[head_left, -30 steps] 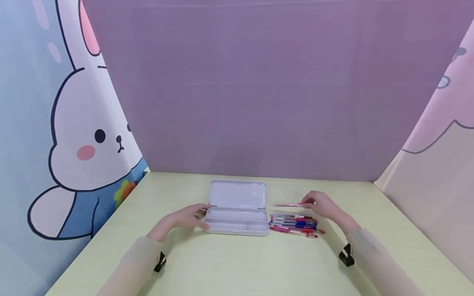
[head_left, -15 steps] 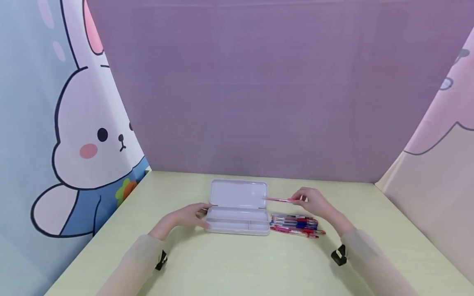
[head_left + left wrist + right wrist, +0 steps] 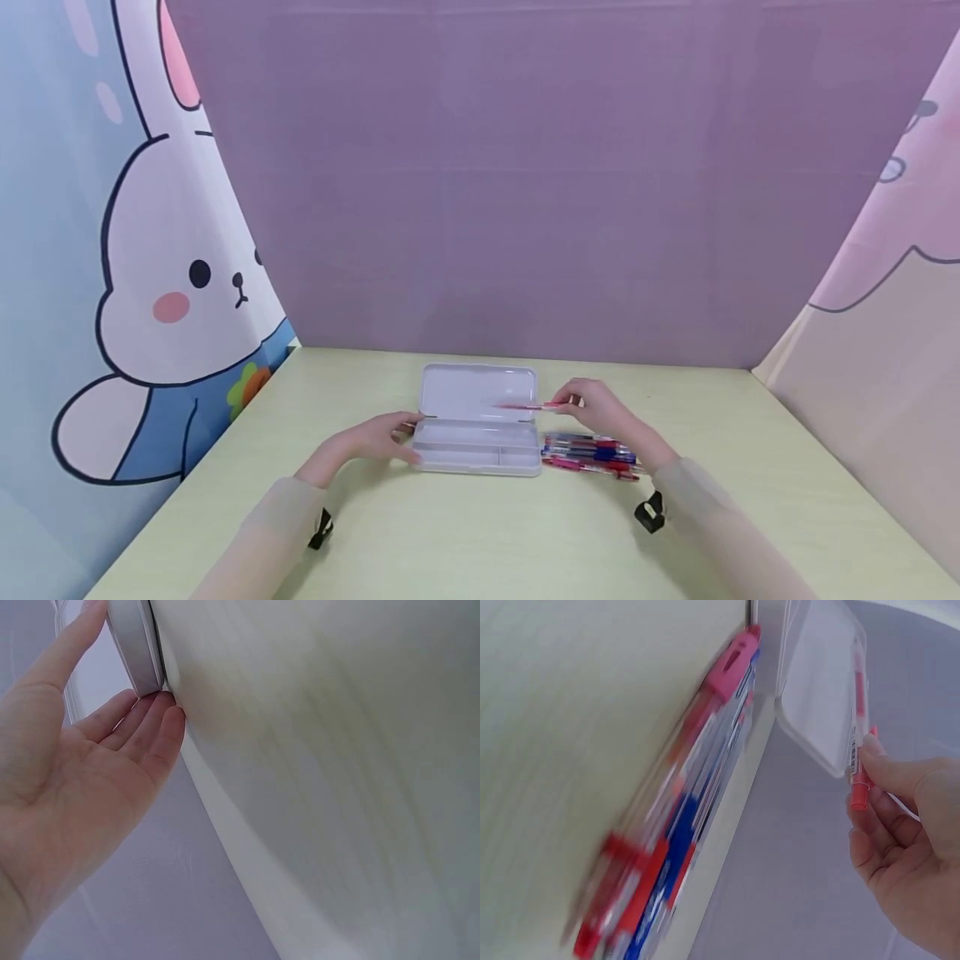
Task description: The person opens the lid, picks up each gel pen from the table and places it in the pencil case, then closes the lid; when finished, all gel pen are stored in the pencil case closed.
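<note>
Pencil case [image 3: 476, 433] lies open at lower centre of the head view, lid tilted back. Left hand [image 3: 378, 440] rests with straight fingers [image 3: 154, 720] against the case's left end, apparently to steady it. Right hand [image 3: 600, 408] pinches a red pen [image 3: 525, 407] by one end, barrel level over the open tray. Loose pens [image 3: 592, 457] lie bundled on the table [image 3: 480, 533] just right of the case, within easy reach.

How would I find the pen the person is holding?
Look at the pale green table and find the open white pencil case in its middle. Just above the case's right end, the right hand pinches one red pen; it is the only pen off the table, apart from the pile of pens.
</note>
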Demonstrator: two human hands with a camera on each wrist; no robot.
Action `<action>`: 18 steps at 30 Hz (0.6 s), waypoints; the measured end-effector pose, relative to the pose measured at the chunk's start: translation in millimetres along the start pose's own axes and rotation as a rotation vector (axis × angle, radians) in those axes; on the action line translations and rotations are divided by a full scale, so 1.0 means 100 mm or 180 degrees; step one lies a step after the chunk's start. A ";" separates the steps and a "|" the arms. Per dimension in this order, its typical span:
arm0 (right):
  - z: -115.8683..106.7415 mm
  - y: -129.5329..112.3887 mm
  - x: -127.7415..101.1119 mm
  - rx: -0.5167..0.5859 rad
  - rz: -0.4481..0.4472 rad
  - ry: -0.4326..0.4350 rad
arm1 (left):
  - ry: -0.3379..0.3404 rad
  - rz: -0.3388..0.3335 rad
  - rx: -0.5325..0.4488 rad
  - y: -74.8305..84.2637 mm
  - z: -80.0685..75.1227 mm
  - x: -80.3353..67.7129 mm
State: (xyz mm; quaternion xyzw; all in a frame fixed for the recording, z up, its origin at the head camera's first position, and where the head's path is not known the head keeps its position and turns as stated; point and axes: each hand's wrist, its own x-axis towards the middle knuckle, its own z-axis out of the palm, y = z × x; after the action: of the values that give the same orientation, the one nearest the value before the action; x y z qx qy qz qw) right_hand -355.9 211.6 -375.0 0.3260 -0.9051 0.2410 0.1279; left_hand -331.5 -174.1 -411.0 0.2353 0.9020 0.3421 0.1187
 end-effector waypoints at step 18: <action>0.28 -0.32 0.20 0.0243 -0.0053 -0.0163 | 0.0017 0.0066 -0.0056 -0.03 0.00 0.01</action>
State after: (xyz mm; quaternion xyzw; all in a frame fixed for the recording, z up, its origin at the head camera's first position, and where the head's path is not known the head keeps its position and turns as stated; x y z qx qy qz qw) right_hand -352.7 164.7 -379.9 0.3442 -0.8955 0.2659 0.0942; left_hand -333.6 -175.4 -412.9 0.2426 0.8968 0.3518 0.1147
